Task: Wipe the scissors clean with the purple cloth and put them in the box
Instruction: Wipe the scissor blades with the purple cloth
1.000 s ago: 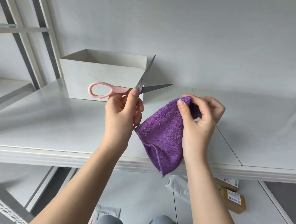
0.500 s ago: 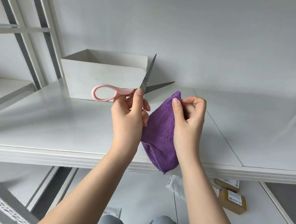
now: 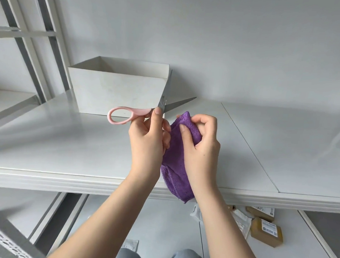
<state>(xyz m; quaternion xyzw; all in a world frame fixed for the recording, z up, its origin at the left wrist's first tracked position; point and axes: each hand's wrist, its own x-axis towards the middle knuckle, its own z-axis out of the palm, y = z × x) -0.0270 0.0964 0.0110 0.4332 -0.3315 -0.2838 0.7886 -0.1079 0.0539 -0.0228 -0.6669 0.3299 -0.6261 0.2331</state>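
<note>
My left hand (image 3: pixel 147 139) grips the scissors (image 3: pixel 139 112) near the pivot, above the white shelf. They have pink handles, one loop sticking out to the left, and their two grey blades are spread apart, pointing up and right. My right hand (image 3: pixel 201 147) pinches the purple cloth (image 3: pixel 175 165), bunched at its top and hanging down past the shelf edge. The cloth's top corner sits just below the lower blade, right beside my left hand. The open white box (image 3: pixel 116 92) stands behind the scissors on the shelf.
The white shelf (image 3: pixel 68 148) has a raised front lip and a seam on the right. Grey upright frame posts (image 3: pixel 43 47) stand at the left. On the floor below lie brown parcels (image 3: pixel 266 231) and plastic bags. My knees show at the bottom edge.
My right hand has brought the cloth left and up, close against my left hand under the blades. The scissors stayed in roughly the same place with blades still spread.
</note>
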